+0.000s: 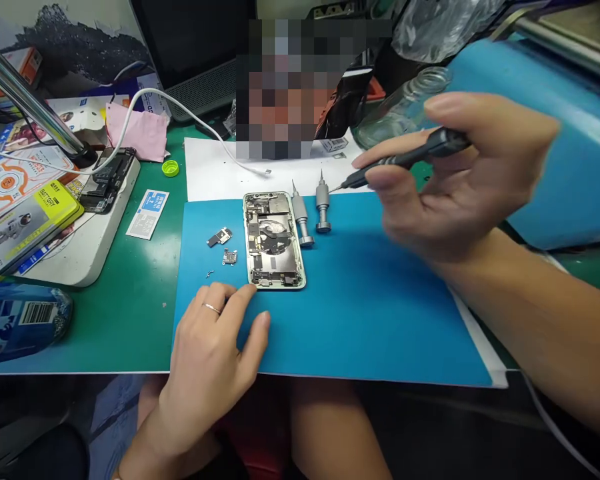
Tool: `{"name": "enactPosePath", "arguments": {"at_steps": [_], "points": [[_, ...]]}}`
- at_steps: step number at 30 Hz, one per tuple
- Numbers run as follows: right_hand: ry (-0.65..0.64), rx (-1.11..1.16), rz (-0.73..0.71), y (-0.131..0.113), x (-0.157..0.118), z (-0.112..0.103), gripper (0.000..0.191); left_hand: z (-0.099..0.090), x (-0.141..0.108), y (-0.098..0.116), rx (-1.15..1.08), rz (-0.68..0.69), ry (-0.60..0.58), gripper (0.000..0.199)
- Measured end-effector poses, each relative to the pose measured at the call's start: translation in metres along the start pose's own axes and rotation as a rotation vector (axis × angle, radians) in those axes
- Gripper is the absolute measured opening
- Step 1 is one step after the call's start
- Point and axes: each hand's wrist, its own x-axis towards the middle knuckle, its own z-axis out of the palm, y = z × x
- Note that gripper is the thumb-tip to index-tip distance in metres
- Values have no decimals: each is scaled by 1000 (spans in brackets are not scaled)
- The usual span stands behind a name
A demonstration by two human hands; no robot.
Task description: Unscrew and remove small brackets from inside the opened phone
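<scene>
An opened smartphone (275, 263) lies on the blue mat (360, 320), its inner parts exposed. At its lower left corner is my left hand (215, 347), fingers loosely bent, thumb apart, holding nothing; an index fingertip is at the phone's edge. My right hand (475, 180), raised over the mat's right side, grips a black pen-shaped tool (405, 157) with a thin metal tip pointing left. Near that tip are two grey screwdrivers (323, 200) (301, 217), bits away from me. Left of the phone lie a metal bracket (220, 237), a smaller metal plate (230, 257) and tiny screws (209, 274).
A blue-white packet (147, 213) and a green cap (171, 168) lie left of the mat. Beyond them are boxes (25, 227), a lamp pole (35, 100) and a white cable (180, 103). A glass jar (395, 113) stands behind, and a blue bottle (23, 323) lies at left.
</scene>
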Motion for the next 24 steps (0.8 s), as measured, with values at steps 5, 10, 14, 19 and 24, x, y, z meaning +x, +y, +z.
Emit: {"name": "enactPosePath", "arguments": {"at_steps": [5,10,14,19,24], "points": [[73,43,241,-1,-7,5,51,-5,3,3,3,-30,-68,20],[66,88,358,-1,-18,9,57,-5,5,5,47,-46,-114,43],[37,127,474,1,-20,10,61,-5,5,5,98,-33,-153,53],[-1,156,511,0,-17,12,52,-5,6,4,111,-12,-167,48],[-60,146,542,-4,-14,11,42,-6,7,3,100,-11,-185,49]]}}
